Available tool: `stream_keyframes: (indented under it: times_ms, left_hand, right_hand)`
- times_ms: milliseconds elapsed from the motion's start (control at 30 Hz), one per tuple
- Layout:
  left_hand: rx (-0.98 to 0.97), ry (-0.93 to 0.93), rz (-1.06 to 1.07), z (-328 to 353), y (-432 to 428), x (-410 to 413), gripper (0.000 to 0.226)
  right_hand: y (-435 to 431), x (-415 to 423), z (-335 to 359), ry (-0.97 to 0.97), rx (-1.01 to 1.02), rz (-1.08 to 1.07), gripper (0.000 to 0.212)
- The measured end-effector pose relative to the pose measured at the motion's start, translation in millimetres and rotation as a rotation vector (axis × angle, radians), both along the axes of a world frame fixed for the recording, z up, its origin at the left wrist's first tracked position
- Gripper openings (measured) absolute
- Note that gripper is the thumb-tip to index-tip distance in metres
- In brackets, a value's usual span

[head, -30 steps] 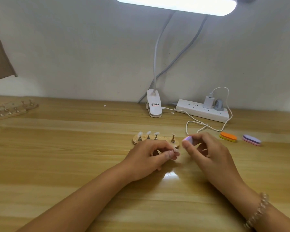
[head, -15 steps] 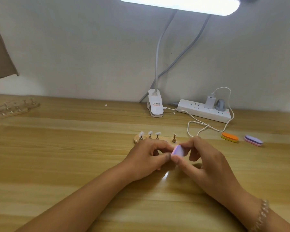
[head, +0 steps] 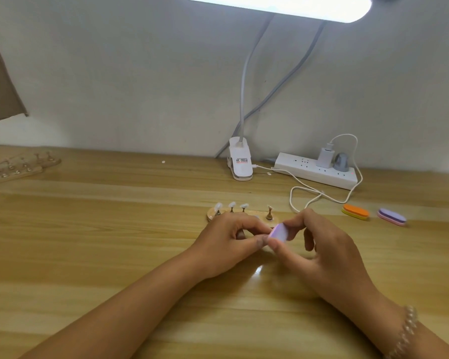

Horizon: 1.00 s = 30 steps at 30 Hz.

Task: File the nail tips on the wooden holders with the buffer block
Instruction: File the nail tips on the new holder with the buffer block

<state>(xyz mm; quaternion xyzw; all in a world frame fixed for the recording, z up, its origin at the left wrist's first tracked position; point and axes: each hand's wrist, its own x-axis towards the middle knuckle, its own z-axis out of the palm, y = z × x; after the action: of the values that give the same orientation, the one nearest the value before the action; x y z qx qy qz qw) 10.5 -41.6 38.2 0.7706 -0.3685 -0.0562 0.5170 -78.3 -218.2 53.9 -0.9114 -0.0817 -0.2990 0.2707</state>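
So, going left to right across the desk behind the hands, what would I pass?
Wooden holders → lamp clip → power strip → orange buffer block → purple buffer block.

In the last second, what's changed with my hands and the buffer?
Your right hand carried the buffer left and toward you, closing the gap until it meets the pinched fingertips of your left hand. The tip that hand was pinching is now hidden behind the buffer. Neither grip changed. The holder, the orange buffer and the purple buffer stayed put.
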Motion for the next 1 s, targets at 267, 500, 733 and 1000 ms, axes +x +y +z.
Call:
stream_keyframes:
  times_ms: [267,500,733,1000]
  left_hand:
    - [0.002,-0.019,-0.022,0,0,-1,0.018]
    - [0.008,-0.034,0.006,-2,-1,0,0.017]
    - [0.039,-0.062,0.006,0,-1,0,0.011]
    - [0.002,-0.006,-0.006,-2,-1,1,0.015]
  right_hand:
    - [-2,2,2,0.015,0.075,-0.020,0.030]
    - [-3,4,2,0.060,0.159,-0.039,0.031]
    - [2,-1,1,0.061,0.075,0.028,0.044]
    - [4,-3,1,0.041,0.048,0.051,0.038]
